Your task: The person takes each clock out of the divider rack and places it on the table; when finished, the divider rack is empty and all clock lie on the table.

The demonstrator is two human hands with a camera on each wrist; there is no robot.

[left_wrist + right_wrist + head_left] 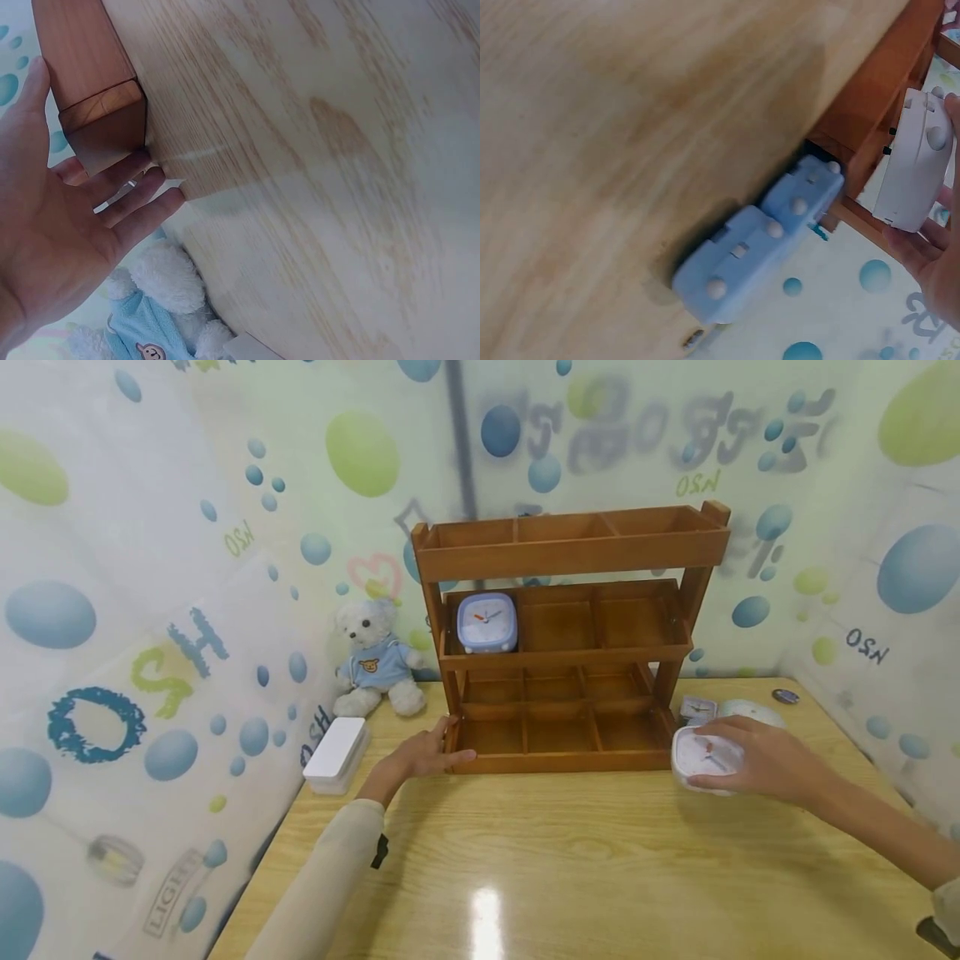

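In the head view my right hand (772, 764) holds a white alarm clock (705, 756) by its edges, just right of the wooden shelf's front corner. The clock's small feet and side show in the right wrist view. My left hand (427, 752) rests at the lower left corner of the wooden shelf (562, 762), thumb along the front board and fingers extended past the side. A blue-framed alarm clock (487, 623) stands in the left compartment of the middle tier. Behind the right hand are a small clock (697, 708) and a larger pale clock (752, 713), partly hidden.
A white teddy bear (375, 660) in a blue shirt sits against the wall left of the shelf. Near it lies a white box (337, 752). A small dark oval object (785, 696) lies at the table's back right. Patterned walls enclose the wooden table (570, 860).
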